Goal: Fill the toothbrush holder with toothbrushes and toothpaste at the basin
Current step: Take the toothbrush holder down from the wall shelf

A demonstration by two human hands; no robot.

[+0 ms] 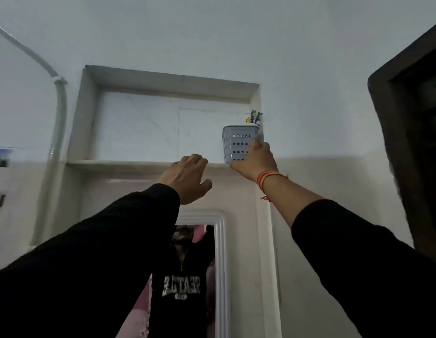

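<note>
Toothbrush holder (240,145), a pale perforated basket, upright at the right end of a recessed wall niche (139,125), resting on or just above the niche's stone ledge (119,164); contact with the ledge is hidden by the hand. Right hand (254,162) wrapped around the holder's lower right side, fingers closed on it; a red and orange thread band (266,178) circles the wrist. Left hand (187,178) raised to the ledge edge just left of the holder, fingers curled loosely, holding nothing; whether the fingertips touch the stone cannot be told. Toothbrush heads (254,117), in yellow, blue and purple, project above the holder's far rim; their number is unclear, their handles are hidden, and no toothpaste can be made out inside. Both forearms in black sleeves, cut off by the lower frame edge. Surroundings: pale painted wall; a grey pipe (58,123) bends down along the left of the niche; a dark door frame (407,142) stands at the right edge; a white-framed mirror (199,276) below the ledge reflects a dark sweatshirt with reversed lettering. Small objects at the far left edge are too blurred to identify.
</note>
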